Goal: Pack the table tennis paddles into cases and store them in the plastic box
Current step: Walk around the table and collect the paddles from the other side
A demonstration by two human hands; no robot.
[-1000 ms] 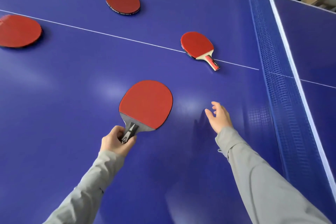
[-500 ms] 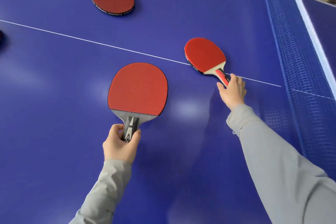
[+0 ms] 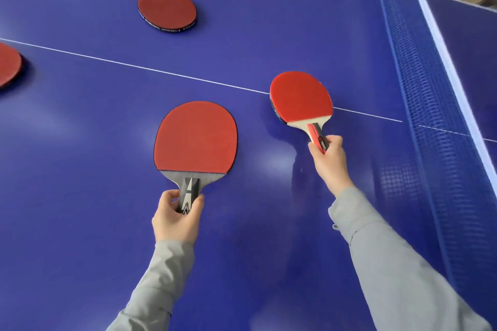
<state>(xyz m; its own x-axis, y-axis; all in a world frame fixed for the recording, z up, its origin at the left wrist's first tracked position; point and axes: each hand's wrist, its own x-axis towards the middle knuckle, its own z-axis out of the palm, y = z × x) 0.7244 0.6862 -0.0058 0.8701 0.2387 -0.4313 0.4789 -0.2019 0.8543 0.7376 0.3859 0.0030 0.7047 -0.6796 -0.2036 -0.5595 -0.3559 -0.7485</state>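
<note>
Since 0.5 s ago, the right hand has closed round the red-striped handle of the small paddle and turned its blade upright over the white line. Left hand grips the dark handle of the large paddle, red face up, above the blue table. Both sleeves are grey. Farther off, 1 paddle with a metal-grey handle lies flat beyond the line, and 1 more paddle is cut off at the left edge. Net runs along the right side.
</note>
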